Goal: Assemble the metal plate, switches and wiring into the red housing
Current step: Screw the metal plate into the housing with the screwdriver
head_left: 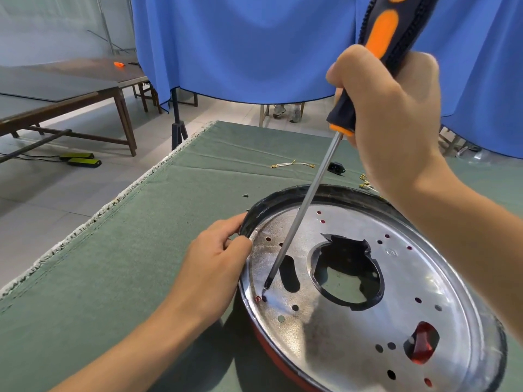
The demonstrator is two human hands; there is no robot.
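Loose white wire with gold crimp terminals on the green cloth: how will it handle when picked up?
The white wire with gold terminals is thin and lies in a slack curve, so it is probably floppy and light. The green cloth looks grippy, so it should not slide much. Small terminals may snag.

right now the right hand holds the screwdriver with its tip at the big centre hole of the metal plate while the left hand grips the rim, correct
Not quite. In the head view the screwdriver tip sits at a small hole near the left edge of the metal plate, not at the big centre hole. The rest holds: the right hand holds the screwdriver and the left hand grips the rim.
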